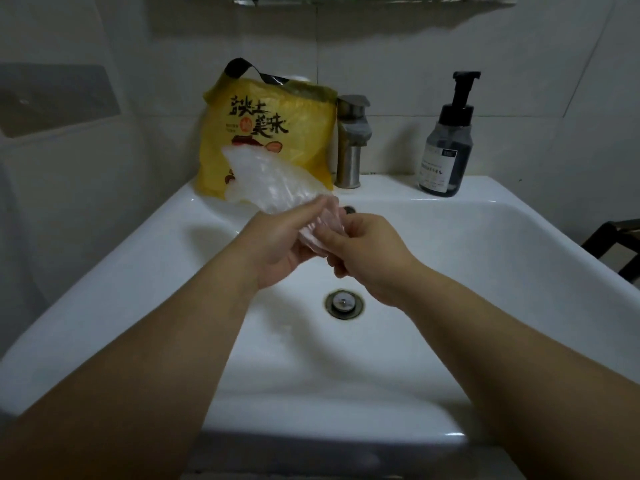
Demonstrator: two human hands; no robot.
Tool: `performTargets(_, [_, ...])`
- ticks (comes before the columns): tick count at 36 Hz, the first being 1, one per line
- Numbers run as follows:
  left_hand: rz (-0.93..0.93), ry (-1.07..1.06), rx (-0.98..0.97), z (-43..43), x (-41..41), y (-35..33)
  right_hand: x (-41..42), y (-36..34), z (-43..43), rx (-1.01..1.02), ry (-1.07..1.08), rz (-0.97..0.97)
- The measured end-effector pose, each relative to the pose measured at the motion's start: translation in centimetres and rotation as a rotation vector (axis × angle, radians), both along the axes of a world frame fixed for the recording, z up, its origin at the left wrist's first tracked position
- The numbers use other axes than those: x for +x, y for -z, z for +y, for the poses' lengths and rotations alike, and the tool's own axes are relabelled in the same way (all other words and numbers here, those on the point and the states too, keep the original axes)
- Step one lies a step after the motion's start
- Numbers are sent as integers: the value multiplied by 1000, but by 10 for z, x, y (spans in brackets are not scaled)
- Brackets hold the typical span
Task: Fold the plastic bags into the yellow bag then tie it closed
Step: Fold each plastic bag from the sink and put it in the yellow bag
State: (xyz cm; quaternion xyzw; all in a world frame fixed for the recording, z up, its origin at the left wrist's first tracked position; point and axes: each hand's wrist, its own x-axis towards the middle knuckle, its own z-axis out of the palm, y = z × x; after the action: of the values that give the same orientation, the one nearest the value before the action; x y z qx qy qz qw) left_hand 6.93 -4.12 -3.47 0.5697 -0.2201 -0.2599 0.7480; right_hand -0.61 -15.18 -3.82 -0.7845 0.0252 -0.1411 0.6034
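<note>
Both hands met above the sink, holding the bunched end of a clear plastic bag. The right hand pinched it with curled fingers. The left hand seemingly closed around it, though blur hid its fingertips. The yellow bag stood upright on the sink's back left corner, just beside the faucet.

Above the white sink, the left hand and right hand pinch a clear plastic bag that fans toward eleven o'clock, before the upright yellow bag. A soap bottle stands at two o'clock.
</note>
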Motion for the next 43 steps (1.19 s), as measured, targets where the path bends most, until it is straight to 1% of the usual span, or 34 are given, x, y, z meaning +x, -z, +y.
performTargets(2, [21, -30, -54, 3, 4, -3, -1, 0, -1, -22, -19, 33])
performTargets(5, [122, -174, -175, 13, 10, -12, -3, -2, -6, -66, -74, 116])
performTargets(9, [180, -334, -293, 33, 21, -21, -6, -4, -15, -90, -105, 159])
performTargets(11, [211, -393, -295, 39, 24, -21, -7, -5, -16, -75, -123, 179])
performTargets(13, [217, -360, -246, 40, 24, -19, -8, -5, -15, -95, -139, 197])
performTargets(15, [241, -218, -210, 38, 21, -16, -10, -5, -12, -103, -156, 210])
performTargets(17, [270, -165, -154, 35, 20, -14, -11, -8, -10, 7, -205, 227])
performTargets(20, [314, -257, -71, 34, 26, -10, -10, -16, -11, 407, -239, 246])
performTargets(21, [337, -274, -64, 35, 29, -8, -8, -16, -14, 472, -207, 234])
performTargets(22, [360, -277, -65, 35, 30, -8, -6, -14, -17, 415, -159, 216])
performTargets(23, [378, -274, -67, 36, 31, -8, -4, -11, -21, 245, -101, 197])
performTargets(25, [402, -264, -54, 35, 31, -7, -5, -5, -25, -253, -32, 117])
performTargets(26, [405, -255, -45, 34, 29, -7, -6, -2, -25, -441, -49, 40])
performTargets(27, [404, -252, -31, 34, 30, -6, -6, -1, -23, -552, -79, -45])
performTargets(28, [400, -246, -20, 33, 29, -6, -7, 0, -21, -618, -97, -131])
performTargets(31, [355, -181, 70, 30, 27, -4, -5, -4, -11, -823, -59, -365])
performTargets(33, [323, -159, 138, 29, 24, -5, -4, -5, -8, -914, -52, -454])
performTargets(34, [305, -144, 161, 29, 22, -5, -5, -6, -5, -917, -67, -473])
performTargets(35, [281, -130, 178, 29, 21, -6, -7, -7, -2, -872, -106, -471])
performTargets(36, [255, -114, 189, 28, 20, -6, -9, -8, 0, -779, -142, -434])
performTargets(38, [194, -80, 194, 27, 17, -7, -12, -11, 2, -595, -184, -281])
performTargets(40, [121, -41, 200, 23, 16, -6, -13, -12, 2, -466, -134, -186])
performTargets(43, [40, 60, 242, 19, 7, -7, -6, -11, -1, -264, 37, -160])
